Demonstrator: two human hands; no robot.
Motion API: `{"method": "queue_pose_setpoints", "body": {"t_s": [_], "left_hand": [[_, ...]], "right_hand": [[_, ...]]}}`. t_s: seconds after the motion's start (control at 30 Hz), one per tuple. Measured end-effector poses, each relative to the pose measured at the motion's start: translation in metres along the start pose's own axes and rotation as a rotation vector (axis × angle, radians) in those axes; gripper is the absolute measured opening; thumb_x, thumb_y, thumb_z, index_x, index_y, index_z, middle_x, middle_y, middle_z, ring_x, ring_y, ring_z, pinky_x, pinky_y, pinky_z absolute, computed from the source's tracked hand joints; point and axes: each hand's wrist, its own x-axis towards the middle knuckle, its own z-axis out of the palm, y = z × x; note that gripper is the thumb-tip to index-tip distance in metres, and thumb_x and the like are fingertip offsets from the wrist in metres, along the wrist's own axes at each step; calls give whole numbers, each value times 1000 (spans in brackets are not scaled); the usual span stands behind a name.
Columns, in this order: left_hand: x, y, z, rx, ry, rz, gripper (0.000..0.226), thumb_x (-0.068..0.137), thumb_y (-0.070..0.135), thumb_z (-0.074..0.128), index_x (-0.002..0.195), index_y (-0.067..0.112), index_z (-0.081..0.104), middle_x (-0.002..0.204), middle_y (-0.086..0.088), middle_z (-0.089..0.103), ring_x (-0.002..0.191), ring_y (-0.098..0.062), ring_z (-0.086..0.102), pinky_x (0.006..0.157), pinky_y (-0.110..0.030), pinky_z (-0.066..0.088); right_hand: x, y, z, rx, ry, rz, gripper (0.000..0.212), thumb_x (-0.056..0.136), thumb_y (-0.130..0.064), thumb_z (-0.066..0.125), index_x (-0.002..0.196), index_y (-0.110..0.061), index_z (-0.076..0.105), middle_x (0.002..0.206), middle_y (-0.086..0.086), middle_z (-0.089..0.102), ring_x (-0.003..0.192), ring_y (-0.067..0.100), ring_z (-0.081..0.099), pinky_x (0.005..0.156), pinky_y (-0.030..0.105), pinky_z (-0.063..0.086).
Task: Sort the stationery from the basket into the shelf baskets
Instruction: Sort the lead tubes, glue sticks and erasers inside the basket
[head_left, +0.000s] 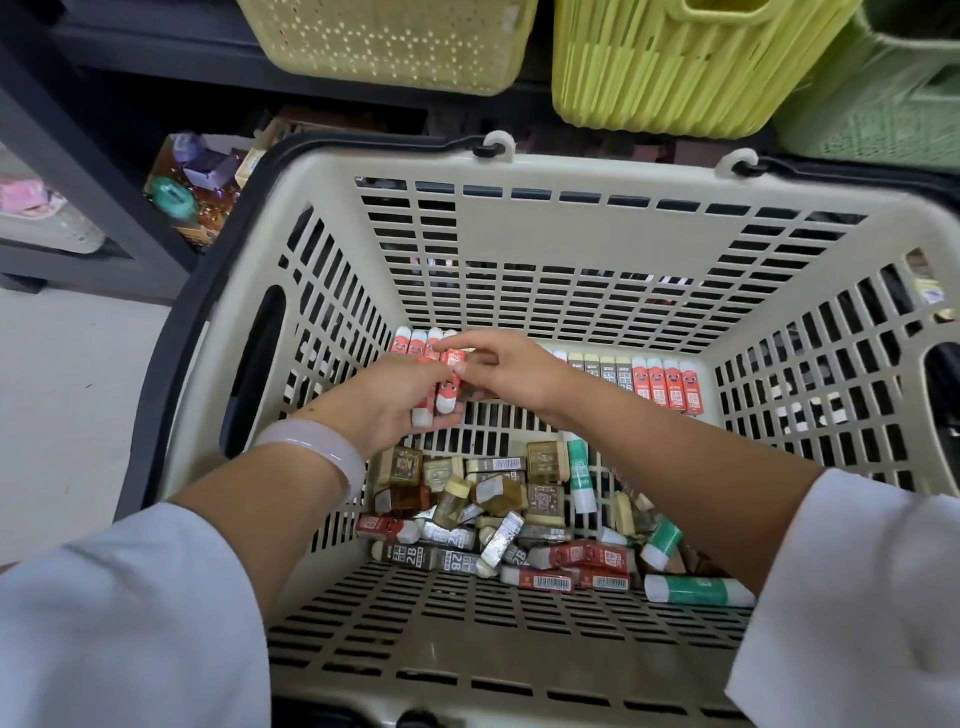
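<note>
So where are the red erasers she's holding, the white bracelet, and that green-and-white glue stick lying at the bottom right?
red erasers (444, 397): head view, on a wrapper's printed face.
white bracelet (322, 444): head view, on its outer band.
green-and-white glue stick (698, 591): head view, on its green label.

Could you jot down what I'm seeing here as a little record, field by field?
Setting: beige basket in front of shelf baskets
Left hand: holds red-and-white erasers
Right hand: pinches the top of one held eraser
Back row: erasers standing along the far wall
Loose pile: mixed erasers and green-labelled sticks on the floor
Wrist: pale bangle on left
</note>
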Motion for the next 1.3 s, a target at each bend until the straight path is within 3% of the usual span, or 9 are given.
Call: {"method": "queue_pose_setpoints", "body": {"t_s": [0.1,0.23,0.33,0.5,0.67,0.77,0.97,1.13,1.3], "left_hand": [[2,-2,-2,23,38,15,12,89,-4,52,99,1,55,85,-12,61,71,-17,61,61,-27,56],[3,-3,-7,90,130,1,5,93,6,50,89,7,52,84,-12,61,67,-18,61,51,-25,55],[2,-3,-6,150,150,-7,6,95,14,48,91,11,53,82,-9,63,63,-16,58,53,-25,54],[5,-4,-8,196,247,5,27,93,18,54,115,3,53,100,-13,65,74,-15,60,58,-25,51],[4,-2,-8,243,294,28,28,88,22,60,106,1,61,93,-13,66,70,-16,52,57,-23,44],[0,0,-6,122,249,53,22,89,14,58,103,-3,59,84,-12,64,61,-11,51,61,-20,48],[-5,0,-4,54,208,55,15,90,11,57,99,1,53,86,-11,58,69,-16,60,57,-20,55],[-8,-2,-1,144,81,42,13,92,13,53,90,1,55,81,-14,61,65,-19,61,50,-20,54],[0,-7,0,301,94,55,7,94,11,49,95,6,54,90,-7,58,82,-19,60,61,-22,52]], "right_hand": [[-1,2,-8,-19,94,36,10,89,-7,58,99,-10,57,73,5,56,59,11,51,54,18,44],[3,16,-12,29,355,102,24,87,-17,62,71,-15,45,72,3,58,67,13,56,64,27,45],[11,24,-3,37,469,146,26,88,-21,61,70,-17,43,72,-2,57,66,4,58,60,22,41],[30,22,18,-47,520,184,10,86,-10,60,96,-12,56,90,6,62,85,21,61,70,31,52],[30,23,19,-179,502,148,23,87,-6,58,109,-4,64,105,8,65,83,16,60,82,31,51],[20,22,11,-31,487,135,21,91,-12,51,106,-8,66,89,-3,62,68,6,54,71,27,52],[-2,20,9,338,175,208,15,93,-15,53,104,-6,57,87,7,63,76,14,62,71,19,54],[-4,18,6,523,225,170,6,91,-10,56,85,-10,59,80,6,61,68,11,56,71,20,53],[5,23,0,250,421,190,13,89,-14,60,76,-12,58,81,4,59,71,13,54,65,24,50]]}}
